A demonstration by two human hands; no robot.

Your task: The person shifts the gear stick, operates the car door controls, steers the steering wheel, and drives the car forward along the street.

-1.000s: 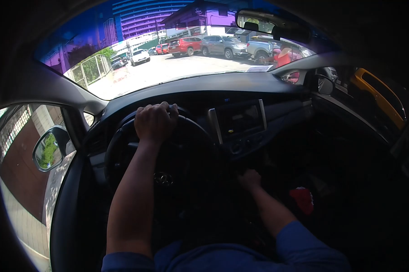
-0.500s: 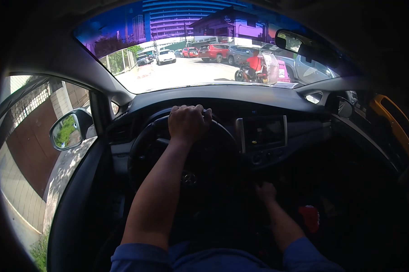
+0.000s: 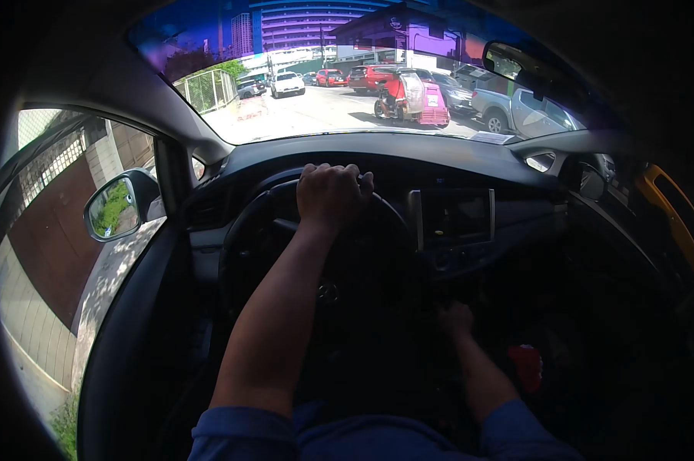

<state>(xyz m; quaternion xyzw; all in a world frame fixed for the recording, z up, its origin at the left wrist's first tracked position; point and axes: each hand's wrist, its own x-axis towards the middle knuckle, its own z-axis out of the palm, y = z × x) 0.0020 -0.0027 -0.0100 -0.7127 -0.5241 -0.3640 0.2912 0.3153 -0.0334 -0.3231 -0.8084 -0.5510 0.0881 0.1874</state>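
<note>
My left hand [image 3: 332, 196] is wrapped over the top of the black steering wheel [image 3: 235, 253], knuckles up. A round emblem [image 3: 328, 292] shows dimly at the wheel's centre. Low to the right of the wheel, my right hand [image 3: 456, 317] is in deep shadow below the centre console; its fingers and anything under them are too dark to make out. The display screen [image 3: 456, 217], in a silver-edged frame, lies between the wheel and the passenger side. A red item [image 3: 525, 366] is to the right of my right forearm.
Through the windshield, a motorcycle with a pink sidecar [image 3: 433, 107] and a rider in red crosses ahead. Beyond are a white car [image 3: 288, 84], a silver pickup [image 3: 524, 111] and several parked cars. A side mirror [image 3: 113, 207] and a wall are at the left.
The view has swung right, then steadied. The motorcycle with its sidecar has come into full view and moved left across the windshield. My left hand stays on the wheel.
</note>
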